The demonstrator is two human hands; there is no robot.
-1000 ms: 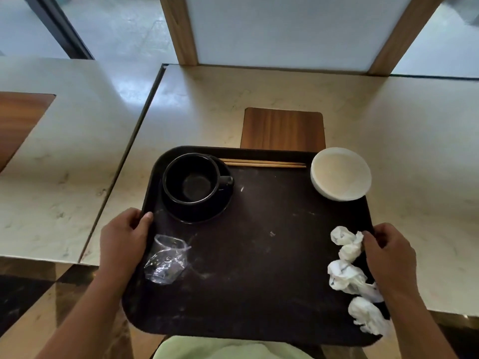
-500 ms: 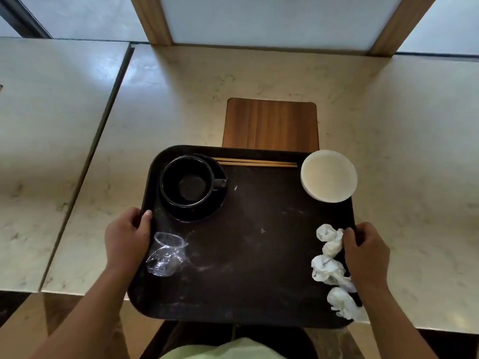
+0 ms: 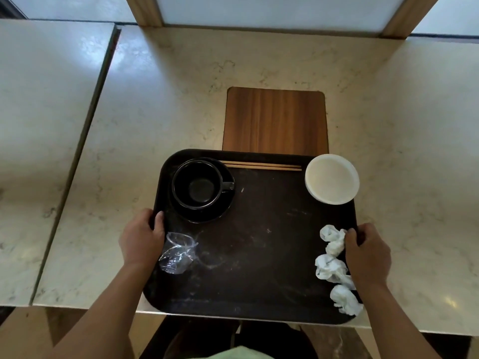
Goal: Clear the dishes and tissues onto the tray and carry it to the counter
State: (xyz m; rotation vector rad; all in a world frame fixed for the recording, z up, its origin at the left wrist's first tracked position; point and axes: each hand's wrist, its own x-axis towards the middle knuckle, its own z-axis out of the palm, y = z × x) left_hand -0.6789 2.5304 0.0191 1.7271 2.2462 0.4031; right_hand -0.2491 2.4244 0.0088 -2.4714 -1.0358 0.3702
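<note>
A dark brown tray [image 3: 259,255] sits over the near edge of a marble table. My left hand [image 3: 141,238] grips its left rim and my right hand [image 3: 368,255] grips its right rim. On the tray are a black cup [image 3: 198,186] on a black saucer [image 3: 207,216] at the back left, a pair of wooden chopsticks [image 3: 261,166] along the back rim, a white bowl [image 3: 331,178] at the back right, a crumpled clear plastic cup [image 3: 177,253] by my left hand, and three crumpled white tissues [image 3: 333,268] along the right side.
A wooden inlay panel [image 3: 276,120] lies in the table just beyond the tray. A second marble table [image 3: 39,125] stands to the left across a narrow gap. A wood-framed white panel [image 3: 272,11] rises at the table's far edge. Dark floor shows below.
The view has shifted so the table now fills more of the frame and the left table's edge moved left. Both hands keep the same hold on the tray's rims.
</note>
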